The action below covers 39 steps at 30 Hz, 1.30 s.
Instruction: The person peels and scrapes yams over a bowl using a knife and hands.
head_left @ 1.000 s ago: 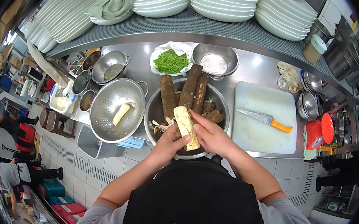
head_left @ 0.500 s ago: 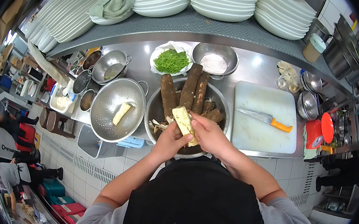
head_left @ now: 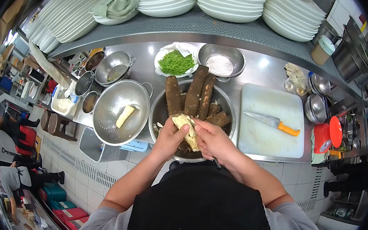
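My left hand (head_left: 169, 139) is wrapped round a pale peeled root piece (head_left: 185, 129) above a large metal bowl (head_left: 231, 135). Pressed against the root's right side, my right hand (head_left: 213, 141) is closed round a small tool; its dark handle end (head_left: 217, 163) pokes out below, and the rest is hidden. Long brown unpeeled roots (head_left: 195, 91) lean in the bowl among peelings. To the left, a perforated colander (head_left: 103, 118) holds another peeled piece (head_left: 125, 116).
A knife (head_left: 272, 122) with an orange handle lies on a white cutting board (head_left: 270, 143) at right. Behind the bowl are green vegetables (head_left: 176, 63) and a metal bowl (head_left: 240, 69). Plate stacks (head_left: 230, 3) fill the overhead shelf. People (head_left: 16, 178) work at far left.
The peeled root has tilted and dropped slightly towards me. My left hand has moved up its side, and the tool's handle end now shows below my right hand.
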Available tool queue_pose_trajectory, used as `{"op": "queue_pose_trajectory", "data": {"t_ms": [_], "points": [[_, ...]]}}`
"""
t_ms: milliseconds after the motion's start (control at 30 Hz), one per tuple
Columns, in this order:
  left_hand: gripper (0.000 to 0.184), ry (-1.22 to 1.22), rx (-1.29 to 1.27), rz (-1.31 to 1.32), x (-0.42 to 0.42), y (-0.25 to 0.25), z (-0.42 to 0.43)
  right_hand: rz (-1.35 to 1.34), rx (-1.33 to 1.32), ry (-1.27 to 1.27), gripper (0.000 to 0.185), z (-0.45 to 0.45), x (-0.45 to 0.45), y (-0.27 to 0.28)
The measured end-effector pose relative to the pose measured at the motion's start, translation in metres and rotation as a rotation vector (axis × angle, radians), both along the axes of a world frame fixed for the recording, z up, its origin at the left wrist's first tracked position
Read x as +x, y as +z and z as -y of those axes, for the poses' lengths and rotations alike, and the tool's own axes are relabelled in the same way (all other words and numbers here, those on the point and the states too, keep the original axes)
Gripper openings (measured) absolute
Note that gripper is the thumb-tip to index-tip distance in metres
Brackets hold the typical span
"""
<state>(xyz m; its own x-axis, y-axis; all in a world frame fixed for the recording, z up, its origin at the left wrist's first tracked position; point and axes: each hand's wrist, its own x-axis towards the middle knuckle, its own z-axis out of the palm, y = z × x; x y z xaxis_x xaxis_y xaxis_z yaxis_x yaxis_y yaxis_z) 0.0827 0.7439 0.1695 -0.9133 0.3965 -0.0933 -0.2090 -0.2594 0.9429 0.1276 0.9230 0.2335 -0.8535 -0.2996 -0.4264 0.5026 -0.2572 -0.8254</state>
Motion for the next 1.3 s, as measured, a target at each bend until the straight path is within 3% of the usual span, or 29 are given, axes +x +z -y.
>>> {"op": "queue_pose_trajectory", "data": {"t_ms": [300,433,500,533,633,733,833,900,1033,1100,1200,1300], "points": [[0.044,-0.099,0.218,0.115,0.003,0.004,0.007,0.09,-0.157,0.022,0.046,-0.005,0.0,0.002],[0.045,-0.108,0.122,0.043,-0.001,-0.003,0.011,0.065,-0.133,0.022,0.046,-0.003,0.001,-0.005],[0.047,-0.125,0.118,0.023,0.0,0.001,0.01,-0.039,0.154,0.101,0.047,-0.005,0.0,-0.014],[0.047,-0.125,0.119,0.022,-0.001,0.001,0.01,-0.039,0.155,0.1,0.047,-0.004,0.0,-0.017],[0.048,-0.091,0.033,-0.011,-0.001,0.004,0.008,-0.522,0.478,0.086,0.049,0.0,0.003,-0.02],[0.049,-0.064,-0.116,-0.059,0.002,0.015,0.006,-0.457,0.465,-0.019,0.052,-0.003,0.007,-0.01],[0.052,-0.077,-0.152,-0.113,0.002,0.017,0.008,-0.521,0.572,0.105,0.054,-0.011,0.009,0.011],[0.055,-0.128,-0.352,-0.293,0.001,0.017,0.012,-0.564,0.718,0.202,0.056,-0.014,0.009,0.018],[0.056,-0.124,-0.441,-0.374,0.005,0.029,0.011,-0.609,0.765,0.227,0.057,-0.017,0.007,0.013],[0.054,-0.071,-0.667,-0.404,0.01,0.032,0.008,-0.706,0.793,0.201,0.055,-0.016,0.008,0.006],[0.048,-0.006,-0.837,-0.498,0.012,0.033,0.002,-0.725,0.669,0.163,0.054,-0.012,0.008,-0.009],[0.046,-0.001,-0.982,-0.539,0.011,0.032,0.0,-0.7,0.709,0.139,0.049,-0.008,0.009,-0.024]]}}
